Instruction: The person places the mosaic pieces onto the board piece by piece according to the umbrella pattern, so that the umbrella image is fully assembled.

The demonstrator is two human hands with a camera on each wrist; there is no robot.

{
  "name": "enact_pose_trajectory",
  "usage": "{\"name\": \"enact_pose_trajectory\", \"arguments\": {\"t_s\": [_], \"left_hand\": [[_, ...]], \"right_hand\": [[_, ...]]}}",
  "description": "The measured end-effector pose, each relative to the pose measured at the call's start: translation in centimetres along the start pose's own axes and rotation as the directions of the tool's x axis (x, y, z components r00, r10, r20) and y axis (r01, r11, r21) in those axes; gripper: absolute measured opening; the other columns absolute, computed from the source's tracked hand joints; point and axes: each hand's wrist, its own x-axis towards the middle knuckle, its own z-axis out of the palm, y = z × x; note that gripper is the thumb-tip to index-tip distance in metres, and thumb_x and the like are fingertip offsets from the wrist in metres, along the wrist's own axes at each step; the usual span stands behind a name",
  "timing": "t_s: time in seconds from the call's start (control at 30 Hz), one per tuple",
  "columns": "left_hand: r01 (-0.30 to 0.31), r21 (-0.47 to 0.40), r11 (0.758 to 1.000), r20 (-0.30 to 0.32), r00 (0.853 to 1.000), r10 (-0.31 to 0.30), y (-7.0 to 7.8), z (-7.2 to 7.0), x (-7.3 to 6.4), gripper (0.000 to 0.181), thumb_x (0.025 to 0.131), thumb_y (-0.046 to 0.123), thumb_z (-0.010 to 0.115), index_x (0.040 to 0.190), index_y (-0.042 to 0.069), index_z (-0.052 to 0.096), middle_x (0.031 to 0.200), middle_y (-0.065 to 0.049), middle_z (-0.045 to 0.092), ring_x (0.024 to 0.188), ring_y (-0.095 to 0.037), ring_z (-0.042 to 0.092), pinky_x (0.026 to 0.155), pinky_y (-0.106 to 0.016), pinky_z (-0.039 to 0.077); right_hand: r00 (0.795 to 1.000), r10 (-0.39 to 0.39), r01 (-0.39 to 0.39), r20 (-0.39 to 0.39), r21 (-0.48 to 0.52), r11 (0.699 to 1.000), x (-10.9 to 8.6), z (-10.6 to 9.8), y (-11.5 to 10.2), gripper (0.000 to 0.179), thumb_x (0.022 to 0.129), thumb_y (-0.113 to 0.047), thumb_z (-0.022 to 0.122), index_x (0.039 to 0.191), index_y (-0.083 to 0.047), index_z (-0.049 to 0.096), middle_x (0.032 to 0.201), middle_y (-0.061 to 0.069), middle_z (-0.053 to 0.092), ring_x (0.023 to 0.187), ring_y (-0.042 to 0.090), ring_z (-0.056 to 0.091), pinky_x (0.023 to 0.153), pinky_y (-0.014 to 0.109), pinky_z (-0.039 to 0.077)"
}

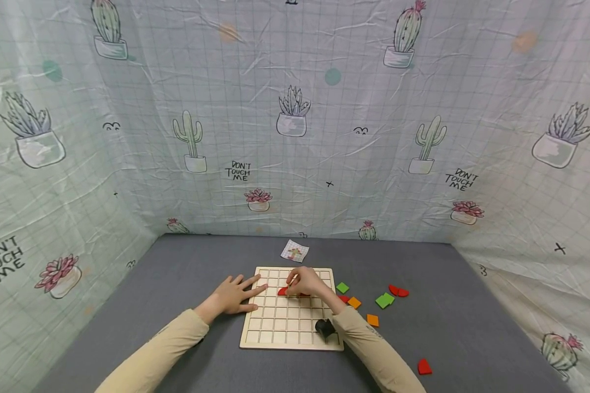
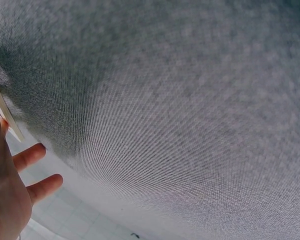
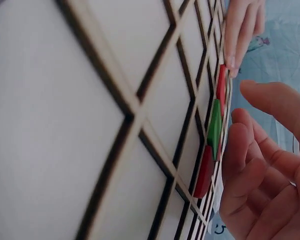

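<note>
My left hand lies with fingers spread on the left edge of a pale wooden grid board; in the left wrist view two of its fingers stretch out over the grey table. Over the board's upper middle is my right hand, fingertips right at a red rounded piece. In the right wrist view, a green piece sits between two red pieces along the grid. There the right thumb stands apart from the loosely bent fingers, and nothing shows between them.
Behind the board lies a small card with a coloured pattern. To its right are scattered green pieces, orange squares and red pieces, with one red piece nearer the front. A cactus-print curtain surrounds the table.
</note>
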Motion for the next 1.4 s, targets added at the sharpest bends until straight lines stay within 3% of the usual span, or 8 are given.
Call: {"name": "enact_pose_trajectory", "arguments": {"t_s": [0.33,0.63,1.1,1.4], "left_hand": [[-0.004,-0.016,1.000,0.001,1.000,0.004,0.1,-0.3,-0.1,0.057,0.089,0.053,0.038,0.140,0.029,0.030,0.146,-0.004,0.029,0.123,-0.036,0.040,0.094,-0.052,0.035],[-0.013,-0.019,1.000,-0.005,1.000,0.013,-0.1,-0.2,-0.2,0.057,0.089,0.053,0.038,0.140,0.028,0.030,0.146,-0.005,0.029,0.123,-0.036,0.039,0.094,-0.053,0.034],[-0.009,-0.030,1.000,0.005,1.000,0.009,-0.1,0.0,-0.2,0.058,0.089,0.053,0.038,0.140,0.028,0.029,0.146,-0.005,0.028,0.124,-0.036,0.038,0.094,-0.054,0.034],[-0.010,-0.026,1.000,0.008,1.000,0.010,0.0,-0.3,-0.2,0.058,0.089,0.053,0.037,0.140,0.028,0.028,0.146,-0.004,0.028,0.124,-0.036,0.038,0.094,-0.053,0.034]], "right_hand": [[0.999,-0.007,0.006,0.035,0.026,1.000,-0.8,-1.0,0.3,0.020,0.072,-0.015,0.072,0.088,-0.006,0.065,0.073,0.003,0.064,0.058,0.006,0.052,0.050,0.020,0.040],[0.992,-0.087,0.078,0.090,0.102,0.992,-2.8,-3.0,-0.1,0.024,0.078,-0.008,0.066,0.097,0.006,0.061,0.079,0.017,0.066,0.062,0.021,0.061,0.055,0.032,0.049],[0.992,-0.075,0.075,0.097,0.002,0.997,-6.0,-5.6,1.0,0.022,0.080,-0.012,0.064,0.098,0.002,0.063,0.082,0.013,0.067,0.065,0.014,0.062,0.060,0.025,0.049],[0.994,-0.081,0.083,0.071,-0.018,0.996,-7.5,-6.6,2.6,0.023,0.080,-0.012,0.065,0.097,0.002,0.063,0.079,0.008,0.065,0.064,0.019,0.059,0.055,0.024,0.046]]}}
